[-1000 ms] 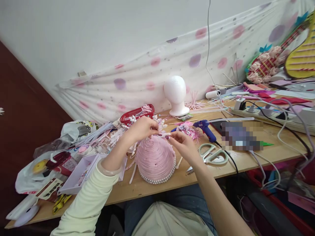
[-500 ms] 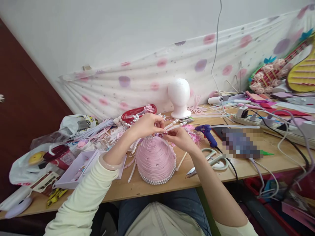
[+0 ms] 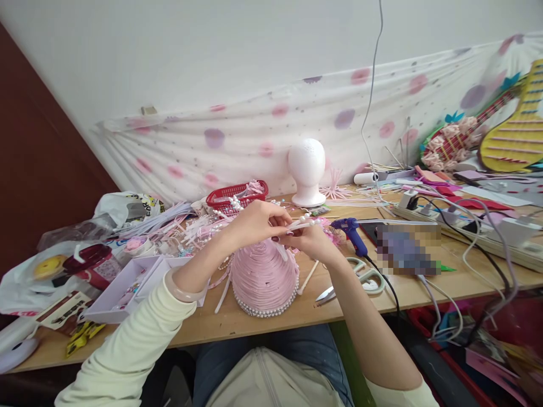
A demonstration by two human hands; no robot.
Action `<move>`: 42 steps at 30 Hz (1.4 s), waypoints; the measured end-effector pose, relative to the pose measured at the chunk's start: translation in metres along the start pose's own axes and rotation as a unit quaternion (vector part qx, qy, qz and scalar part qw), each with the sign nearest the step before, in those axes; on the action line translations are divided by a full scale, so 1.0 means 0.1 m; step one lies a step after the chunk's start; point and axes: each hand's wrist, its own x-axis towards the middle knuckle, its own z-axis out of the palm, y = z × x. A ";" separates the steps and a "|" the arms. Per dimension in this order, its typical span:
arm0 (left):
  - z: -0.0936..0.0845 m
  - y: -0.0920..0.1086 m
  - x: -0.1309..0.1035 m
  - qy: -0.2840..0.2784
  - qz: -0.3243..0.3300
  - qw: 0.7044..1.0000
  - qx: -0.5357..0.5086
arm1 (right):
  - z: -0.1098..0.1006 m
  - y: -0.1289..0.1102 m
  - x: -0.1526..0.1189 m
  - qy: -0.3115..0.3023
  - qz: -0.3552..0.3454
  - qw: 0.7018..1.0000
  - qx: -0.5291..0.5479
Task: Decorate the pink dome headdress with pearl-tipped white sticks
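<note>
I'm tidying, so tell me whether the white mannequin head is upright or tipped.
Upright: the white mannequin head stands on its base, rounded end up.

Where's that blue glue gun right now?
In the head view, right of centre, the blue glue gun lies on the wooden table, right of the right hand and just beyond the scissors.

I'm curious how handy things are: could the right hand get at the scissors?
Probably yes: the scissors lie on the table near the right forearm, nothing seen on top. The right hand seems busy pinching a pale strip, though, so it would likely have to let go and draw back.
</note>
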 end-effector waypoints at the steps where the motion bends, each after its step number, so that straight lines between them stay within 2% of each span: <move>1: 0.01 0.01 0.00 0.005 0.005 1.000 0.010 | 0.00 -0.01 -0.01 0.007 -0.005 1.000 -0.014; 5: 0.06 0.06 -0.01 -0.004 0.056 0.998 0.033 | 0.00 -0.04 -0.04 0.012 -0.013 0.997 -0.081; 7: 0.07 0.08 -0.02 -0.004 0.061 0.997 0.039 | 0.00 -0.05 -0.05 0.006 -0.019 0.996 -0.089; 10: 0.07 0.12 -0.05 0.013 0.026 0.999 0.021 | -0.04 -0.05 -0.09 -0.021 -0.030 0.997 -0.068; 13: 0.07 0.15 -0.08 0.040 -0.022 0.998 -0.042 | -0.14 -0.10 -0.17 -0.040 -0.052 0.997 -0.034; 18: 0.11 0.19 -0.13 0.055 -0.062 0.983 -0.165 | -0.28 -0.23 -0.34 0.034 -0.109 0.991 0.067; 22: 0.19 0.26 -0.17 0.029 -0.101 0.958 -0.268 | -0.28 -0.25 -0.40 0.094 -0.109 0.989 0.045; 25: 0.26 0.33 -0.23 0.026 -0.146 0.929 -0.339 | -0.26 -0.28 -0.44 0.099 -0.114 0.987 0.059; 29: 0.40 0.41 -0.34 0.063 -0.192 0.887 -0.415 | -0.23 -0.39 -0.51 0.066 -0.127 0.986 0.085; 36: 0.59 0.48 -0.49 0.154 -0.174 0.851 -0.470 | -0.19 -0.44 -0.58 0.033 -0.068 0.994 0.081; 42: 0.69 0.38 -0.58 0.145 -0.184 0.814 -0.531 | -0.15 -0.37 -0.57 -0.033 -0.043 0.995 0.081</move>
